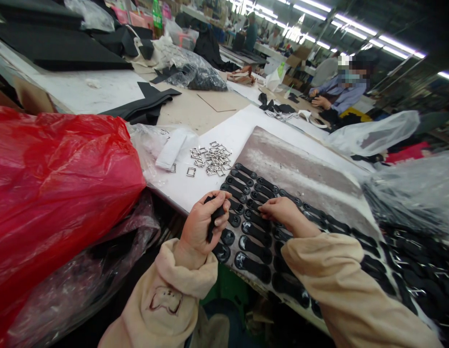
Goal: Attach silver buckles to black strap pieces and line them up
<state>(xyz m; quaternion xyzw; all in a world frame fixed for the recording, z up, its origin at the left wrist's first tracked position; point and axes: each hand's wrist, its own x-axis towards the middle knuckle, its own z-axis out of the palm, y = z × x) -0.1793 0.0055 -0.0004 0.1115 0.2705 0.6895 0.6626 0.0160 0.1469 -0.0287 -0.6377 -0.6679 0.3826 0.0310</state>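
Observation:
My left hand (206, 220) is closed around a small stack of black strap tabs (216, 220), held upright above the table's near edge. Beside it, my right hand (282, 212) reaches over a board with its thumb and fingertips pinched together at the end of a black tab (258, 220) lying in a row. More black tabs with wide rounded ends (255, 247) lie in columns across the board (278, 154); some ends look wet and shiny. Silver rectangular buckles (217, 159) are heaped just beyond my left hand.
A big red plastic bag (61, 193) bulges at the left edge. Clear plastic bags (409, 188) and dark straps with metal parts (423, 270) lie at right. Black sheets (61, 46) and a green bottle (157, 19) stand farther back. A co-worker (349, 89) sits across the table.

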